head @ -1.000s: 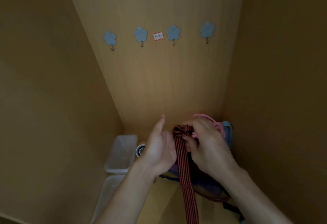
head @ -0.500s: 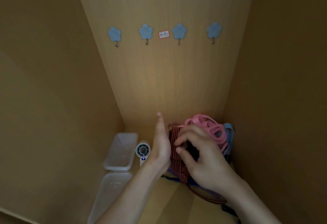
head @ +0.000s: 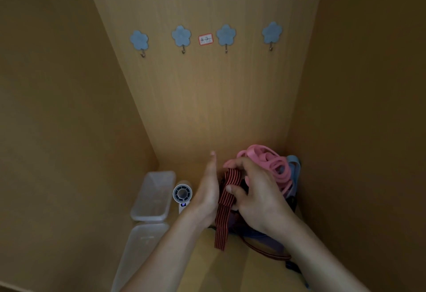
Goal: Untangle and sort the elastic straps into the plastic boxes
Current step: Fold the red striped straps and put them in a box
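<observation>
The right hand (head: 260, 201) has its grip clamped on the striped strap (head: 227, 201), thumb and curled fingers pinching the folded upper part. The left hand (head: 208, 192) is flat, fingers straight and together, its palm against the strap's side. The strap's loose end hangs down to the floor (head: 230, 266). Just behind the right hand lie the pink straps (head: 272, 165) and a blue strap (head: 294, 165), heaped in the corner; darker straps run under the wrist.

The two boxes (head: 153, 196) stand well to the left, past a small fan (head: 182, 193). Carrying the strap across, the trailing end could likely snag the heap and drag other straps along, or catch on the fan and tip it. A loose pinch could let the folds spring open.
</observation>
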`<state>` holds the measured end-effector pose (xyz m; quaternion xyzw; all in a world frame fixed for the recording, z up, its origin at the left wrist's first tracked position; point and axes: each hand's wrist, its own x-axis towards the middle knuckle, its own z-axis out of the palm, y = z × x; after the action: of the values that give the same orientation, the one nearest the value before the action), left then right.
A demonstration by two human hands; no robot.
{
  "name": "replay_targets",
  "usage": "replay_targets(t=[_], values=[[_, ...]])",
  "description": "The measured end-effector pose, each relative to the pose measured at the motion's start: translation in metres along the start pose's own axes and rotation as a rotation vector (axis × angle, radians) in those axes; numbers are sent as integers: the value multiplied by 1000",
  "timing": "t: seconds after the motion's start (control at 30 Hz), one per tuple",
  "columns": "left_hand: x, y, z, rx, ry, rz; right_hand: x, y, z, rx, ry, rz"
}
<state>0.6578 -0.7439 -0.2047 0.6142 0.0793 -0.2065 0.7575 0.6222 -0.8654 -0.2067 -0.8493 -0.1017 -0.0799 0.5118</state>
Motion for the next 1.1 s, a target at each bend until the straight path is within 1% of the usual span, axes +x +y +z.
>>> replay_targets(t=[0.07,0.17,0.23,0.3,0.37,0.47,0.53,0.6,0.7,0.77,0.8,0.87,0.93,1.0,1.1], values=[[1,-4,-2,-50,0,-76,-2,1,2,-59,20,-78],[-3,0,-5,-188,-6,-218,-6,3,1,-237,111,-280],[-4,7,-8,-270,-38,-270,-10,5,4,-324,116,-398],[-6,13,-8,-302,-35,-294,-12,11,8,-369,89,-451],[-5,16,-9,-336,13,-302,-15,13,8,-357,36,-423],[4,14,-11,-373,95,-257,-18,10,7,-299,-52,-397],[7,11,-10,-340,107,-190,-17,6,9,-255,-20,-417],[7,8,-7,-234,89,-78,-14,2,10,-170,45,-373],[3,5,-3,-118,4,51,-6,-1,5,-126,100,-176],[3,3,-6,-27,-60,135,-1,1,-1,-158,39,2],[3,2,-7,9,-80,177,1,2,-4,-161,-7,64],[0,2,-6,40,-113,219,2,3,-7,-129,-70,97],[0,2,-6,59,-127,219,1,0,-7,-111,-68,86],[3,4,-10,104,-101,187,-3,-5,-5,-128,-50,67],[7,10,-18,110,-133,57,-12,-9,1,-110,-39,47]])
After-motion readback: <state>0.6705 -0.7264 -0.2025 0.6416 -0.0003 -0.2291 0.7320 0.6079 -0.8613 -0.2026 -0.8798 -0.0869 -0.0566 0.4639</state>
